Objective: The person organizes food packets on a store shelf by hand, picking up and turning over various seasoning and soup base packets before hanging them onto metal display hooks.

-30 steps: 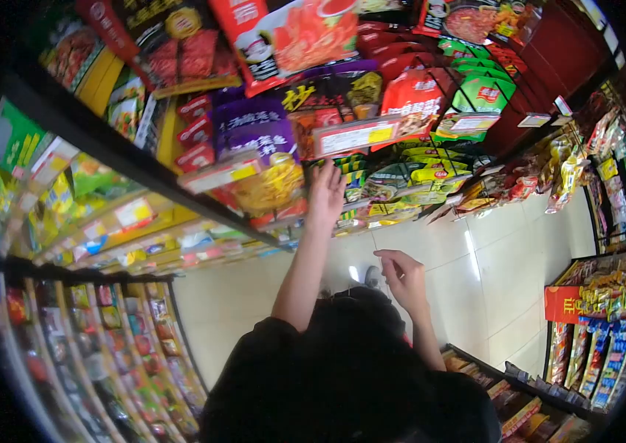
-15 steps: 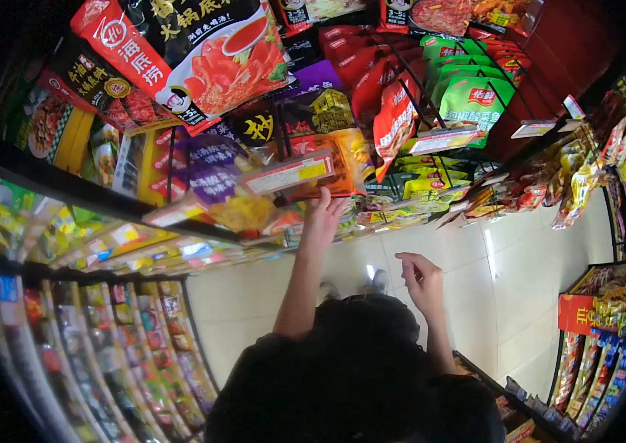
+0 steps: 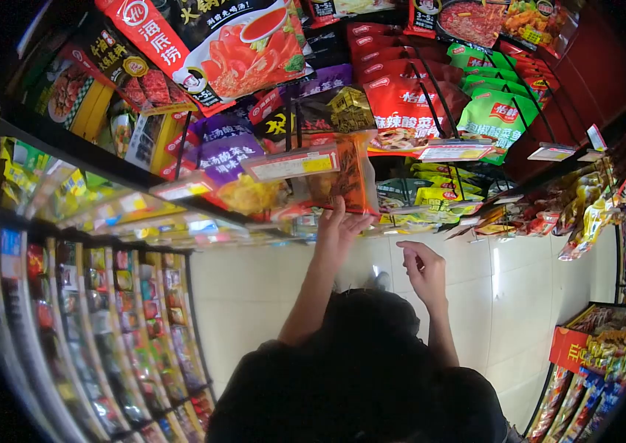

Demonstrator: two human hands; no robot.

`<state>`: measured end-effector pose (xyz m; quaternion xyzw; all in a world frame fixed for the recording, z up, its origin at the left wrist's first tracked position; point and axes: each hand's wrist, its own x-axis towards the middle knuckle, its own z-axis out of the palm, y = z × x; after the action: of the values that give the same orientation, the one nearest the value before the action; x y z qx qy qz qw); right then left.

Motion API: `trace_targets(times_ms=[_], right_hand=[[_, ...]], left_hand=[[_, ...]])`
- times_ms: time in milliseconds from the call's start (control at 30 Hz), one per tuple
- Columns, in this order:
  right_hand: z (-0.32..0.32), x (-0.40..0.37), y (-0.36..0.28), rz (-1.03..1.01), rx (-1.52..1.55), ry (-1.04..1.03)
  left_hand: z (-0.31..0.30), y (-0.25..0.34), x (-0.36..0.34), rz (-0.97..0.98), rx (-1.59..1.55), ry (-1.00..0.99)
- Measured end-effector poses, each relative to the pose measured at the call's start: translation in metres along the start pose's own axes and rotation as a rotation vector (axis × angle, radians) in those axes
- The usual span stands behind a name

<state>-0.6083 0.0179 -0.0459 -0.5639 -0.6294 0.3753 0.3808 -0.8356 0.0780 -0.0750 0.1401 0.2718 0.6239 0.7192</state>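
My left hand (image 3: 340, 235) reaches up to the lower edge of a dark and orange seasoning packet (image 3: 342, 177) hanging on the rack. Its thumb lies on the packet's front and the fingers bend beneath the bottom edge. A price tag (image 3: 294, 165) covers part of that packet. Lower and to the right, my right hand (image 3: 425, 275) hovers over the floor, its fingers curled loosely with nothing visible in them. Purple packets (image 3: 229, 159) hang left of the touched one; red packets (image 3: 405, 111) and green packets (image 3: 495, 114) hang to the right.
Large hotpot base packets (image 3: 246, 55) stand above. Yellow-green packets (image 3: 438, 196) hang on the row below. A shelf of small goods (image 3: 117, 317) runs along the left. At the right stands a red-fronted display box (image 3: 568, 348). Pale floor tiles (image 3: 468, 310) lie below.
The view has shifted, so the rack appears farther right. My left thumb now presses the packet's front, and the packet's lower end looks straighter. My right hand stays curled in nearly the same place.
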Motion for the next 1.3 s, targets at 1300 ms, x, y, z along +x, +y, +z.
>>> trace_targets(times_ms=[1300], right_hand=[[-0.090,-0.038,-0.012,0.180,0.568,0.228]], left_hand=[[0.053,-0.063,-0.058,-0.027,1.045,-0.593]])
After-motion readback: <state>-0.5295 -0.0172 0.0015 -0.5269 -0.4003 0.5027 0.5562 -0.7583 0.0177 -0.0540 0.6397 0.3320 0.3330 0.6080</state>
